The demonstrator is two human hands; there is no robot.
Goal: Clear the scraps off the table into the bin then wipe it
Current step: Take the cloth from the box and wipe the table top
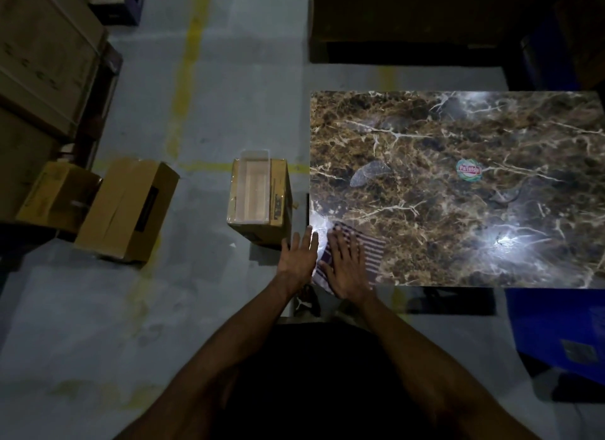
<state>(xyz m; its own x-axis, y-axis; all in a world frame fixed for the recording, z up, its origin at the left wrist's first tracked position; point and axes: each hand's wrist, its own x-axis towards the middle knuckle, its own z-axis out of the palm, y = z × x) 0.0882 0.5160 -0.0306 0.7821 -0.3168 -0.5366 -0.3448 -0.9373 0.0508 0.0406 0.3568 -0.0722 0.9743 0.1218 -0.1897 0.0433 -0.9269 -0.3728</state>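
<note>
Right hand (343, 263) flat, fingers spread, pressing striped cloth (371, 253) onto near-left corner of marble counter (458, 138), prob. to wipe toward the edge. Left hand (299, 254) open, palm down just off counter edge, beside cloth, maybe to catch bits. Cardboard box bin (258, 199) on floor right by that corner, handy for drop-offs. Round sticker scrap (469, 170) and clear film bits (368, 173) still lying mid-counter, well apart from cloth.

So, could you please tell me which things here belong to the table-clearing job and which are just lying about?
Part of the job:
- marble table
- striped cloth under the right hand
- left hand at the table's edge
- clear scraps
- round label
- open box beside the table, likely the bin

Just lying about:
- tipped cardboard box
- stacked cartons
- blue crate
</note>
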